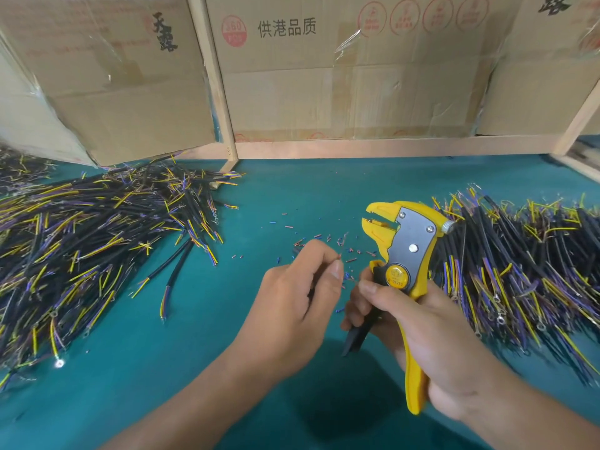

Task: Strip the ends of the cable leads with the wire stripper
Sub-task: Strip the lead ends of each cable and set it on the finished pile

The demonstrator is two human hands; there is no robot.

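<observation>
Two hands work just in front of the wire stripper (401, 251): the right hand (418, 345) grips its handles, head up and ready, while the left hand (300, 295) pinches a thin lead (340, 254) beside it, probably to feed the head.

Left hand (293, 297) raised, thumb and forefinger pinched together; right hand (418, 332) just beside, fingers curled in a grip.
</observation>
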